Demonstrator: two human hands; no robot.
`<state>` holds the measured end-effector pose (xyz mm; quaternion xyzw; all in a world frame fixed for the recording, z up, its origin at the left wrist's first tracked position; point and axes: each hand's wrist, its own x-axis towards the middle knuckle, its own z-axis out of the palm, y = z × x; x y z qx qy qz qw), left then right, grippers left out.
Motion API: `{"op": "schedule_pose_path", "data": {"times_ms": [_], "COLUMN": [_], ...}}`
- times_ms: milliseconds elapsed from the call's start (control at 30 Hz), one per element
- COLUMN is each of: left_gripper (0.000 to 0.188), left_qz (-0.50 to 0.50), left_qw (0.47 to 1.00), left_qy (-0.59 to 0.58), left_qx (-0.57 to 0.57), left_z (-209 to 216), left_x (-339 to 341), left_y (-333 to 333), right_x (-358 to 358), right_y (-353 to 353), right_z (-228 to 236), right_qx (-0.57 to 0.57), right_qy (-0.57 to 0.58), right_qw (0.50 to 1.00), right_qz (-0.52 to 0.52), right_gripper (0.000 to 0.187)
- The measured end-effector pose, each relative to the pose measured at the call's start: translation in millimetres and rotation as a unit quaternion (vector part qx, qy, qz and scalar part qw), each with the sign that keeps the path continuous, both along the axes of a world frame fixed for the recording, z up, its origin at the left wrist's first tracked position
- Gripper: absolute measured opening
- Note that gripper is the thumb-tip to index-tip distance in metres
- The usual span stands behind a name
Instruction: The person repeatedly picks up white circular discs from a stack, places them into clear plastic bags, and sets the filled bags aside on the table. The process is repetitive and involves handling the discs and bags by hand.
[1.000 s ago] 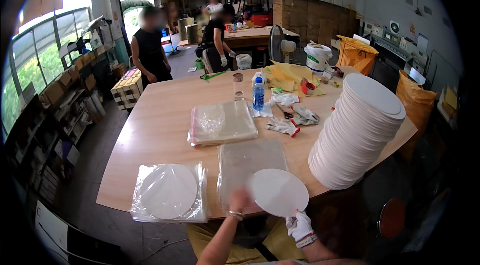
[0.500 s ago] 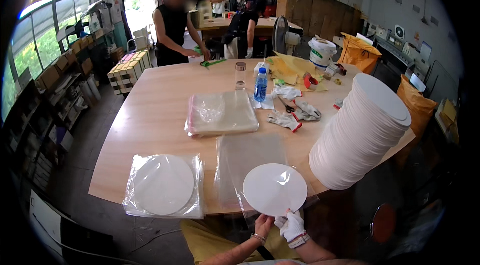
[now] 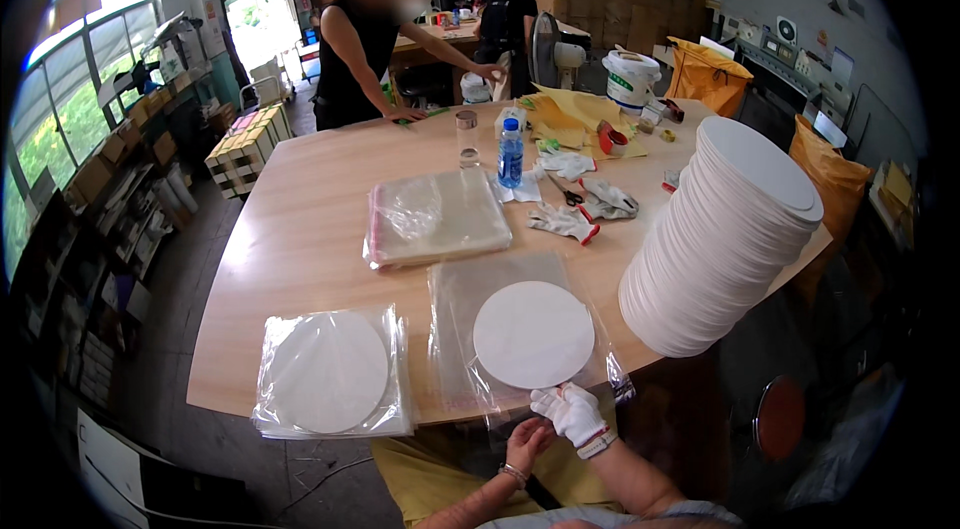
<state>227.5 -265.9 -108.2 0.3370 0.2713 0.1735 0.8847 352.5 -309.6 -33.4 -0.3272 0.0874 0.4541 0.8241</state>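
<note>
On the pale wooden table (image 3: pixel 270 249), near side, white-gloved right hand (image 3: pixel 573 415) touches round white disc (image 3: pixel 533 334) over clear plastic film (image 3: pixel 613 379), bare left hand (image 3: pixel 529 442) near, both grips unclear; crooked push could wrinkle film.

The left forearm (image 3: pixel 472 503) slants in from below toward the right; the right forearm (image 3: pixel 636 480) slants toward the left, so the 2 hands sit close together. The left hand (image 3: pixel 529 441) is bare, its fingers bent inward, a bracelet (image 3: pixel 513 475) round the wrist. The right hand (image 3: pixel 570 413), in a white glove (image 3: pixel 578 420) with a pale wristband (image 3: pixel 598 444), sits farther forward, fingers aimed forward-left.
</note>
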Motion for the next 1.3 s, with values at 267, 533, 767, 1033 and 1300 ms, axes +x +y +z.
{"op": "schedule_pose_path", "data": {"times_ms": [267, 533, 767, 1033, 1300], "left_gripper": [0.037, 0.047, 0.048, 0.035, 0.042], "left_qz": [-0.019, -0.089, -0.113, 0.019, -0.070], "left_qw": [0.989, 0.985, 0.982, 0.984, 0.982], "left_qy": [0.142, 0.137, 0.149, 0.146, 0.172], "left_qx": [0.046, 0.052, 0.008, -0.101, -0.029], "left_z": [52, 45, 35, 21, 46], "left_x": [-52, -56, -74, -60, -69], "left_y": [55, 61, 55, 46, 65], "right_x": [34, 61, -49, -64, 142], "right_y": [-72, -58, 0, 9, -366], "right_z": [92, 47, 30, 11, 9], "right_qx": [-0.118, -0.434, -0.272, -0.151, -0.834], "right_qy": [-0.269, -0.543, -0.797, -0.848, -0.443], "right_qw": [0.911, 0.717, 0.517, 0.458, 0.275], "right_qz": [0.289, 0.035, 0.151, 0.218, -0.181], "right_gripper": [0.018, 0.016, 0.014, 0.012, 0.010]}}
